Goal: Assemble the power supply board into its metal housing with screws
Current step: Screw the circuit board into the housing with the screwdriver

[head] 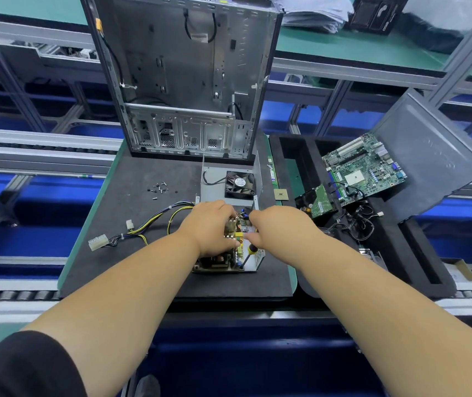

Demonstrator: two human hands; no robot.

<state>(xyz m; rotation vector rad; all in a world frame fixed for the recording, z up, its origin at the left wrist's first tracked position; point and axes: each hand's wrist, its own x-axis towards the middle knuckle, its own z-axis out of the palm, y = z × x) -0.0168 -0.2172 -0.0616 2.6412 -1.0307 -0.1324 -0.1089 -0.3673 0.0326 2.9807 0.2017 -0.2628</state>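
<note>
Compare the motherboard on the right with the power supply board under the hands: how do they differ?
The motherboard is green, lies uncovered and tilted on the black foam tray, untouched. The power supply board is brownish with bulky yellow parts, sits in its metal housing on the mat, and both the left hand and right hand are on it. Both are bare circuit boards.

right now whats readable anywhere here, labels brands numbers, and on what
None can be read.
Fan round label: print too small.
Hard drive sticker: blurred.
Motherboard markings: too small.
Side panel embossed mark: unclear.
Black box white print: illegible.
</note>
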